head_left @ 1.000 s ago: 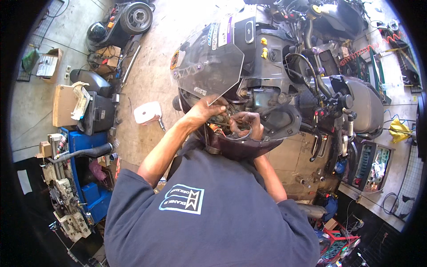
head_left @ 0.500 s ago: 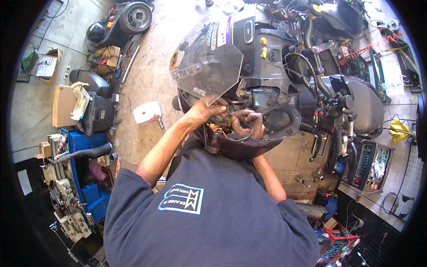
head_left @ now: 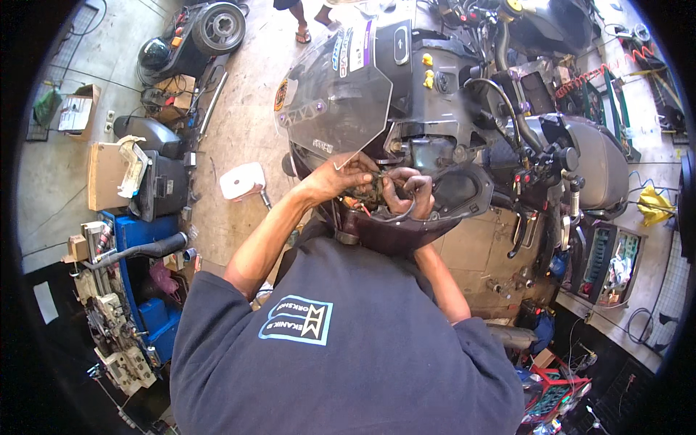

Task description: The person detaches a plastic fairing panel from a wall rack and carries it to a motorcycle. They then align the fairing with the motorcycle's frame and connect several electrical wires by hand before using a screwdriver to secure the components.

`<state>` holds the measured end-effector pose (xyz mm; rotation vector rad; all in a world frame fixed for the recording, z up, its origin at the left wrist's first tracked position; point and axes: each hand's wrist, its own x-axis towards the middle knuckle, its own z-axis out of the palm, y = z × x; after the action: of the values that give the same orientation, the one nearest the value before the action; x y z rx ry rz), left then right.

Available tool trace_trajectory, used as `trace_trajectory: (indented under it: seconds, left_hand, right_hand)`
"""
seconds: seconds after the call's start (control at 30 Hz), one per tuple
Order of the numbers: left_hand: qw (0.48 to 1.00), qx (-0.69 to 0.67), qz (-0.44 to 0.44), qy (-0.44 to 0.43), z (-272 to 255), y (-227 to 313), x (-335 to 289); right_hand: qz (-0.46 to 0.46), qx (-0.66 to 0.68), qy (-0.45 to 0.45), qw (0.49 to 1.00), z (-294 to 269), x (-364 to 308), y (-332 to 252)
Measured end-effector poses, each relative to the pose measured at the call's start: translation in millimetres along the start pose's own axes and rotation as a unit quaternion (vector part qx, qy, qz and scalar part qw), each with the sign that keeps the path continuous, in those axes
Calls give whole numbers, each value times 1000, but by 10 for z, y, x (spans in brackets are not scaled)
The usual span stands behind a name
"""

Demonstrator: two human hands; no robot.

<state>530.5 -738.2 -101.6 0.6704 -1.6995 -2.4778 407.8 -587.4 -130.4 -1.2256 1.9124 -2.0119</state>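
Shifted the right hand (head_left: pixel 412 196) slightly forward since a moment ago, close beside the left hand (head_left: pixel 339 180), both curled at the wires (head_left: pixel 352 204) in the open front of the motorcycle (head_left: pixel 438 109); cannot tell either grip as closed or loose. See the windscreen (head_left: pixel 348 101) just beyond, a mirror (head_left: pixel 241 181) on the floor (head_left: pixel 235 123) to the left, and, newly arrived at the far edge, a sandalled foot (head_left: pixel 302 35).
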Motion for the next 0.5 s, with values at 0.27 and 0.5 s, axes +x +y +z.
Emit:
trace_trajectory:
  seconds: [0.27,0.5]
  left_hand:
    - [999,46,-16,3,-39,-50,41]
    - [998,64,-11,0,-63,-165,75]
  right_hand:
    - [-43,19,1,999,-7,47,24]
    - [-69,-18,-9,997,-59,70,-18]
